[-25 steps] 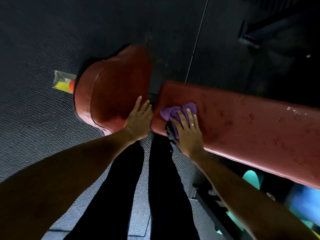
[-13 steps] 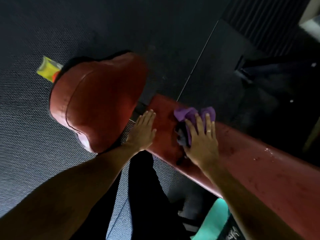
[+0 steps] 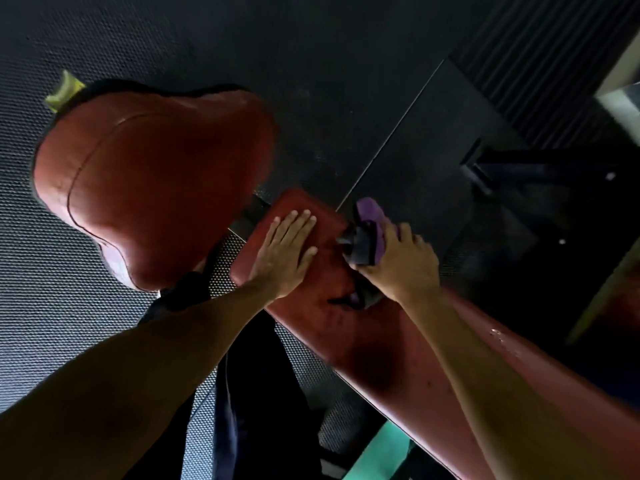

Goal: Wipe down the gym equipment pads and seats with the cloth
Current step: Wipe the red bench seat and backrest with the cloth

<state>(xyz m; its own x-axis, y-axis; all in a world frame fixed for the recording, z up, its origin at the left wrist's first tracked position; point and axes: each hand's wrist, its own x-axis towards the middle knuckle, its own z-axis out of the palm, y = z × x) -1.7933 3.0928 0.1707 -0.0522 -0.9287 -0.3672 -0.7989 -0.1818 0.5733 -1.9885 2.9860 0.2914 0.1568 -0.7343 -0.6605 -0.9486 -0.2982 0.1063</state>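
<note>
Two red pads here: the wide seat pad (image 3: 156,188) on the left and the long back pad (image 3: 381,341) running off to the lower right. There's a narrow gap between them with a black bracket (image 3: 252,216) showing in it.

One purple cloth (image 3: 369,216), bunched up right on the far long edge of the long back pad, close to its short end and poking out past that edge. The right hand (image 3: 405,265) has its fingers curled over the cloth, gripping it against the edge. The left hand (image 3: 284,251) lies flat with straight fingers on the pad's short end, just beside the cloth and holding nothing.

The black rubber floor (image 3: 311,64) is wide open beyond both pads (one seam line runs away from the pad's far corner). A dark frame foot (image 3: 485,171) sits well apart to the right. One yellow tag (image 3: 64,90) peeks out behind the seat pad's far edge.
</note>
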